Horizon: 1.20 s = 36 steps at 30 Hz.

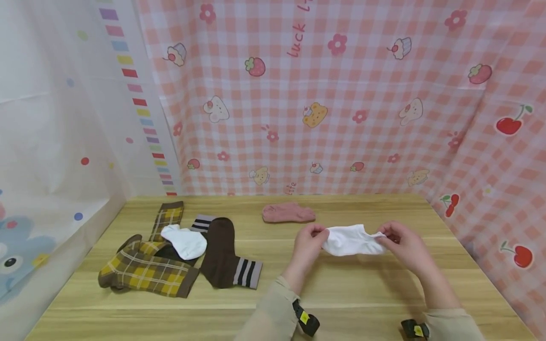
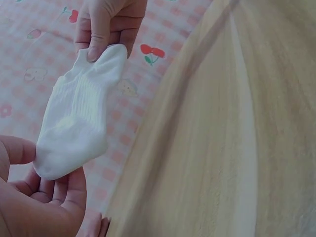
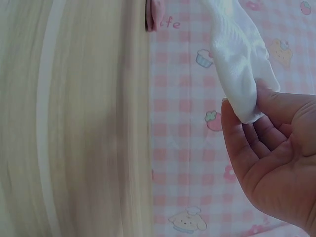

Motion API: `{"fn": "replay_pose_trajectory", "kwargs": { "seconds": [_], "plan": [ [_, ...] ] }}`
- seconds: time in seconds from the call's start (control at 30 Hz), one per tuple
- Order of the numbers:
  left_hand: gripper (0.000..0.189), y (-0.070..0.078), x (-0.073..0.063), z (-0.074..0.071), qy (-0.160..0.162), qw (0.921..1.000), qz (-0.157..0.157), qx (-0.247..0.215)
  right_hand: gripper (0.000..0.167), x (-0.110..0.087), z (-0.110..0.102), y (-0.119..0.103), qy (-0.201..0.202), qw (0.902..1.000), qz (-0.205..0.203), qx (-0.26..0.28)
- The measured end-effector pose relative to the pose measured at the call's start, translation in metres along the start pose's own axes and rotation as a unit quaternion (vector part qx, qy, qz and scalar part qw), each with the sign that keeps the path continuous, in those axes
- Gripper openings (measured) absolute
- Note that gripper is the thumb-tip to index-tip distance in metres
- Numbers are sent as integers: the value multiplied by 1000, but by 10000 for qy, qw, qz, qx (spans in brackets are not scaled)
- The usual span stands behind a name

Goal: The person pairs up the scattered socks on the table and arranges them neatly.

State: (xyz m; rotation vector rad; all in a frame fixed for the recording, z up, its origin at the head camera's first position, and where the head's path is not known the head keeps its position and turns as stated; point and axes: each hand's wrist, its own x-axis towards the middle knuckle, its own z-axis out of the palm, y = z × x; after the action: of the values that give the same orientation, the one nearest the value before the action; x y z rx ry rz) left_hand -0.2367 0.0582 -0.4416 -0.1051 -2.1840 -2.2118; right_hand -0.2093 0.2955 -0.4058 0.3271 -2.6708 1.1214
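Note:
A white ankle sock [image 1: 351,240] is stretched sideways between both hands, held up over the right part of the table. My left hand [image 1: 308,246] pinches its toe end between thumb and fingers, as the left wrist view also shows with the white sock [image 2: 79,113] running up to the other hand. At the opening and heel end, my right hand [image 1: 403,246] pinches the fabric between thumb and fingers; the right wrist view shows this right hand [image 3: 276,148] from the palm side. Behind the white sock lies a pink sock [image 1: 288,212] on the table.
On the table's left lie yellow-and-brown plaid socks [image 1: 147,272], a second white sock [image 1: 185,242] on top of the pile, and a dark brown sock [image 1: 219,255] with a striped grey cuff. The wooden table [image 1: 341,303] meets a pink checked curtain [image 1: 264,94] at the back.

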Motion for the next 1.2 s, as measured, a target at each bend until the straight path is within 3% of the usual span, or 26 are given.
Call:
{"fn": "replay_pose_trajectory", "kwargs": {
  "seconds": [0.3, 0.63, 0.9, 0.93, 1.2],
  "plan": [
    [12, 2, 5, -16, 328, 9991, 167, 201, 11, 10, 14, -6, -249, 9989, 91, 396],
    [12, 6, 7, -35, 494, 9985, 132, 202, 12, 25, 31, -15, -455, 9950, 93, 888],
    [12, 4, 8, -47, 696, 9974, 160, 112, 12, 32, 45, -21, -538, 9939, 302, 912],
    [12, 9, 6, -49, 716, 9972, 171, 110, 12, 33, 46, -22, -547, 9939, 326, 904],
    [12, 4, 11, -62, 822, 9962, 147, 259, 12, 41, 57, -27, -566, 9918, 130, 1135]
  ]
}}
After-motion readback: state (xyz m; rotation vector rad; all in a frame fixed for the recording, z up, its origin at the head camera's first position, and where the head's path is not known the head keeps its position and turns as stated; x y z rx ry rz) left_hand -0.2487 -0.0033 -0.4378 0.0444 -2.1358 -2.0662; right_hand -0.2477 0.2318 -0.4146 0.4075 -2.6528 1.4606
